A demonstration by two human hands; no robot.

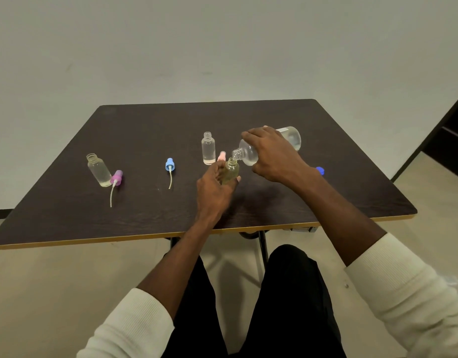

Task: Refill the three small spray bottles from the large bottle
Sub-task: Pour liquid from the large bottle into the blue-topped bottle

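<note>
The large bottle (269, 144) lies tipped almost level above the right half of the tabletop (145, 215), its open neck pointing left and down, meeting the mouth of a small bottle (231, 171). The right hand (274, 156) grips the large bottle from above, fingers (251, 136) curled over its shoulder. The left hand (215, 187) holds the small bottle tilted toward the neck, fingers wrapped round its body. The large bottle is clear, with clear liquid showing in its far end.

Just behind stands a second small bottle (208, 148), uncapped and upright, with a pink spray cap (222, 156) beside it. A blue spray cap (169, 165) with its tube lies left, in open room. Near the left edge a third small bottle (98, 170) stands touching a purple spray cap (116, 177). A dark blue cap (319, 170) sits behind the right wrist, toward the right edge.
</note>
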